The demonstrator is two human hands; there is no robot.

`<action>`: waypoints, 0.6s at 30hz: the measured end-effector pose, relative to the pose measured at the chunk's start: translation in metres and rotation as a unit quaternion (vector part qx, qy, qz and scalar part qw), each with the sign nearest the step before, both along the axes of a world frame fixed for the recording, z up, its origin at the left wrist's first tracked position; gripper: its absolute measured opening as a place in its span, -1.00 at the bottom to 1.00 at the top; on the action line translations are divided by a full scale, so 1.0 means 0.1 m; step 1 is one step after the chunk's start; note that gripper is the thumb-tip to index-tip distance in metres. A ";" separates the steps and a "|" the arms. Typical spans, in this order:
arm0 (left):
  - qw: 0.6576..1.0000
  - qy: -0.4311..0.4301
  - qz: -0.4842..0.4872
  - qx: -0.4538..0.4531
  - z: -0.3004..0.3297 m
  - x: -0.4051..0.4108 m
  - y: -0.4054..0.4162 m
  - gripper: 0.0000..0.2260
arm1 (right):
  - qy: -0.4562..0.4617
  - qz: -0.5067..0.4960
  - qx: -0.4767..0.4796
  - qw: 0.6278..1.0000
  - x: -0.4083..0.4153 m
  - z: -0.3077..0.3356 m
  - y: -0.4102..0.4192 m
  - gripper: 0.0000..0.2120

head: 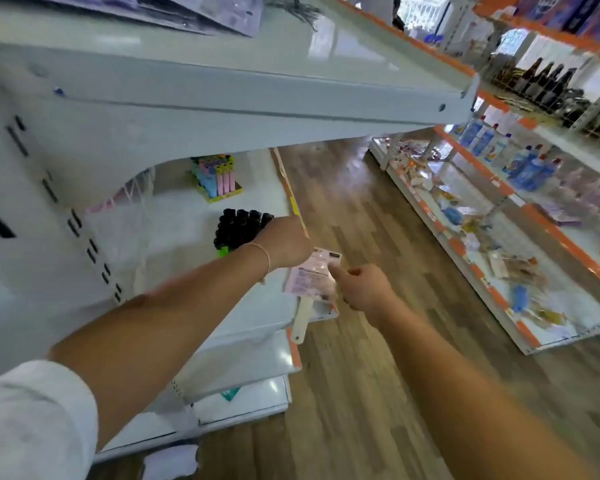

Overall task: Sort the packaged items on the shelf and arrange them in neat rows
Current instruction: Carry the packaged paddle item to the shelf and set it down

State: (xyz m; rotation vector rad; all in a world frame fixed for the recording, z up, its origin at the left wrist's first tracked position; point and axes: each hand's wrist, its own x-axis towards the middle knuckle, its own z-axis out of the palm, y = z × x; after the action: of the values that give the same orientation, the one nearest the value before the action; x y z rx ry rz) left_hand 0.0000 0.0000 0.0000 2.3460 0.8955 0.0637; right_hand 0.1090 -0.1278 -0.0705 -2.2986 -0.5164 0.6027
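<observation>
Nearest us, our right hand (362, 287) pinches the upper corner of a pink packet (310, 275) that lies at the front edge of the shelf (257, 306), its long axis running away from us, a pale handle (301, 323) sticking out of its near end past the lip. Just beyond, our left hand (286, 242) is curled over the packet's far side; whether its grip holds anything we cannot tell. Farther back stand black tubes (239, 228).

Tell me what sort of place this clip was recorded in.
Most likely a small shop aisle: white metal shelves with orange edges, rows of blue bottles and dark bottles across the wooden floor, and a pink packet in both hands.
</observation>
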 end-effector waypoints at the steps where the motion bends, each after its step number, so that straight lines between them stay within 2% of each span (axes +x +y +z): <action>1: 1.000 0.002 0.000 0.001 0.01 0.01 -0.01 -0.86 | 0.014 0.021 -0.015 1.000 -0.02 0.00 0.01 -0.52; 3: 1.000 0.001 -0.005 0.001 -0.04 0.05 0.00 -0.77 | 0.036 0.032 -0.021 0.999 -0.05 0.00 0.03 -0.63; 6: 1.000 0.014 -0.024 0.004 -0.08 0.12 0.00 -0.80 | 0.054 0.029 -0.013 0.998 -0.04 -0.04 0.03 -0.79; 9: 1.000 0.026 -0.014 0.003 -0.05 0.19 -0.03 -0.90 | 0.094 0.026 0.019 0.995 -0.01 -0.06 0.00 -0.74; 12: 0.999 0.052 -0.002 0.005 -0.05 0.25 -0.06 -0.79 | 0.128 0.047 0.040 0.990 0.02 -0.09 0.02 -0.72; 15: 0.997 0.069 0.021 0.006 -0.09 0.35 -0.08 -0.88 | 0.167 0.025 0.069 0.983 0.06 -0.13 0.08 -0.70; 18: 0.996 0.079 0.039 0.029 -0.03 0.50 -0.15 -0.85 | 0.234 -0.002 0.097 0.967 0.22 -0.14 0.08 -0.68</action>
State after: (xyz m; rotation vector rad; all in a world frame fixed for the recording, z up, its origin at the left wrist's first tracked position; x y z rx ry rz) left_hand 0.0501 -0.0149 -0.0026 2.3961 1.0753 -0.0668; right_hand 0.1309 -0.1193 -0.0842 -1.8871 -0.3242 1.0092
